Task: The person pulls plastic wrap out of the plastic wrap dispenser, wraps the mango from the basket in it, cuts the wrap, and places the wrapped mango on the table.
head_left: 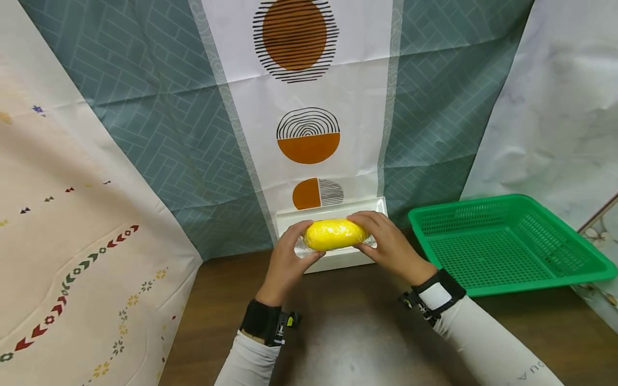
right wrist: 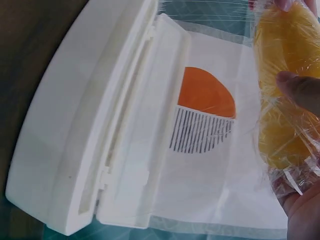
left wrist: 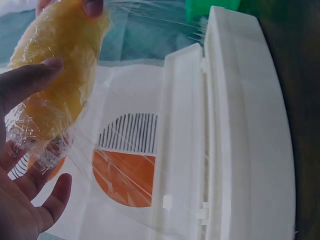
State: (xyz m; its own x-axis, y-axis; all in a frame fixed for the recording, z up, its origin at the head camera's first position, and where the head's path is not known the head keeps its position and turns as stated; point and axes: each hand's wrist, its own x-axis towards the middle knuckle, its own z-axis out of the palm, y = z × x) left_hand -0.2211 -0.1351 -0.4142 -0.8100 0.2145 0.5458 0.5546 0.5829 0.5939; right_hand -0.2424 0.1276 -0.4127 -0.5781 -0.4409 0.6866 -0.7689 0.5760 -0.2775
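Both hands hold an oblong yellow item (head_left: 333,234) wrapped in clear cling film, one at each end. My left hand (head_left: 288,256) has thumb and fingers curled round its left end. My right hand (head_left: 393,246) grips the right end likewise. Film covers the item's exact kind. Right behind and below it in the head view stands a white cling film dispenser (head_left: 338,261), its lid (left wrist: 182,125) raised. In the left wrist view, a thin sheet of stretched film (left wrist: 145,25) spans from the dispenser to the wrapped item. Crumpled film (left wrist: 42,150) bunches at the item's end.
A green plastic basket (head_left: 483,289) stands to the right on the brown wooden table (head_left: 222,321). Patterned cloth (head_left: 174,134) hangs behind the dispenser, and a flowered pale cloth (head_left: 96,230) hangs on the left. Each wrist wears a black strap.
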